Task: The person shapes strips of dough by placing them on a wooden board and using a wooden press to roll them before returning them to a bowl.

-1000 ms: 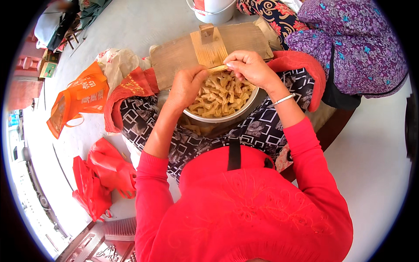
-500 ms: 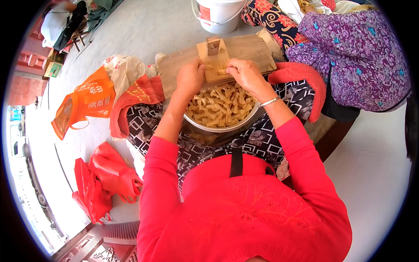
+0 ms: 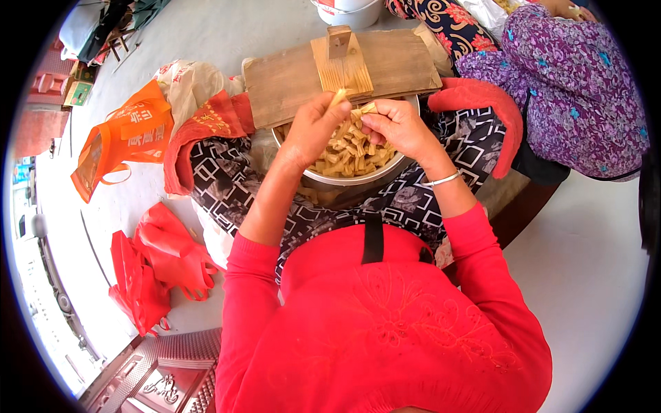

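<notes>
Your left hand point(image 3: 311, 129) and right hand point(image 3: 403, 127), close but apart, pinch yellow material point(image 3: 369, 108) over the basin point(image 3: 352, 182) of similar pieces point(image 3: 352, 155); whether one strip or two cannot be told. Likely light, pliable and easily torn: hold it lightly near the ends.

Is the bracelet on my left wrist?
No, the bracelet is worn just behind your right hand, and none shows by your left hand.

A pale yellow strip point(image 3: 339, 98) pokes up from the left hand point(image 3: 313, 131); yellow ends also show at the right hand point(image 3: 403, 129). Below, similar short pieces point(image 3: 354, 157) lie heaped.
</notes>
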A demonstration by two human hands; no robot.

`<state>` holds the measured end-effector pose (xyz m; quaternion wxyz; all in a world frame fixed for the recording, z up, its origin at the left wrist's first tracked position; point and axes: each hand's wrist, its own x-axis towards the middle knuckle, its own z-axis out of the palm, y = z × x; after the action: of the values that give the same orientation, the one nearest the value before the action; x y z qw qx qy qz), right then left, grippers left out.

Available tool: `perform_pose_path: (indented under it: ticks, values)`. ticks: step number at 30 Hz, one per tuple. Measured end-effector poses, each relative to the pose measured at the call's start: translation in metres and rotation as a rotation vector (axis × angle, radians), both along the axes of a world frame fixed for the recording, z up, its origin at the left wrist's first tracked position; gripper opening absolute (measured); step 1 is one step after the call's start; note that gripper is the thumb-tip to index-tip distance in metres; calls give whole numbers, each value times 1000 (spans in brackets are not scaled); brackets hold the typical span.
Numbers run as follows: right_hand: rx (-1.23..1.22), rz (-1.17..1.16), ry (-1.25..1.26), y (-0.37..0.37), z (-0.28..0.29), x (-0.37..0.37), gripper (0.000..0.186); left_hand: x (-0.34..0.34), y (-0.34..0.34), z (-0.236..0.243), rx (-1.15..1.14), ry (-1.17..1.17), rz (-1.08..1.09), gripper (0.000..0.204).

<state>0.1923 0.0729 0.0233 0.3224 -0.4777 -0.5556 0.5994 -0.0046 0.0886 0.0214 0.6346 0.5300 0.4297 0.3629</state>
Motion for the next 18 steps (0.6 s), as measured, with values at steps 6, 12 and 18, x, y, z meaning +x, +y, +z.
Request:
perform_pose_path:
  ticks: [6, 12, 18]
  values:
    - [-59, -83, 257, -18, -4, -8, 8, 5, -19, -34, -67, -135, -51, 19]
    - [-44, -215, 316, -40, -26, -13, 6, 1, -45, -33, -279, -293, -70, 16]
    - [368, -277, -119, -46, -29, -12, 12, -18, -52, -37, -194, 13, -35, 18]
